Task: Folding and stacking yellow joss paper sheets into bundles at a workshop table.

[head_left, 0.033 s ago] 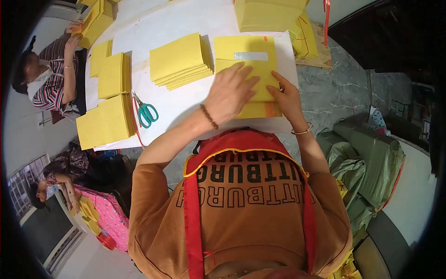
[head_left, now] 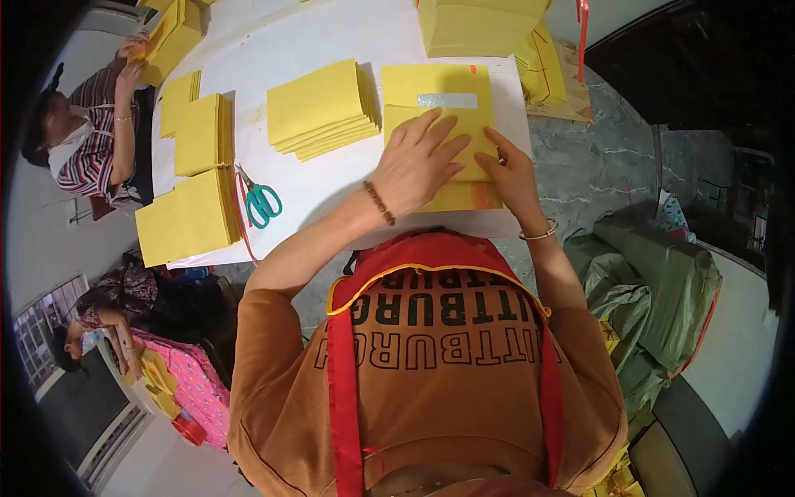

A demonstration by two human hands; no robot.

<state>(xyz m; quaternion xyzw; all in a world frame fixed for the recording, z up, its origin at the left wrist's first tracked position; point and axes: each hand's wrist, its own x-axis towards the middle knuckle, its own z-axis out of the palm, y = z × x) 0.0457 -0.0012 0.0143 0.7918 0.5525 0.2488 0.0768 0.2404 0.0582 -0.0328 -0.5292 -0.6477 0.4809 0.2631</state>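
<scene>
A yellow paper envelope [head_left: 397,123] lies before me near the table's front edge, over more yellow paper showing at its top and bottom. A shiny silver-white strip [head_left: 447,100] runs across its upper part. My left hand [head_left: 418,157] rests on the envelope, palm down with fingers spread. At the right edge is my right hand [head_left: 511,170], thumb and forefinger apart and touching the paper there; its other fingers are partly hidden. Left of these is a fanned stack of yellow envelopes [head_left: 315,103]. Scissors [head_left: 263,205] with teal handles lie farther left.
Several yellow envelope stacks [head_left: 186,219] line the left side of the white table [head_left: 248,50]. A tall yellow pile [head_left: 480,29] stands at the far right. One co-worker [head_left: 91,149] handles yellow paper at left, another [head_left: 108,315] farther back. Green wrapped bundles [head_left: 654,273] sit at right.
My left hand has shifted slightly right and toward me across the envelope. My right hand stays at the edge.
</scene>
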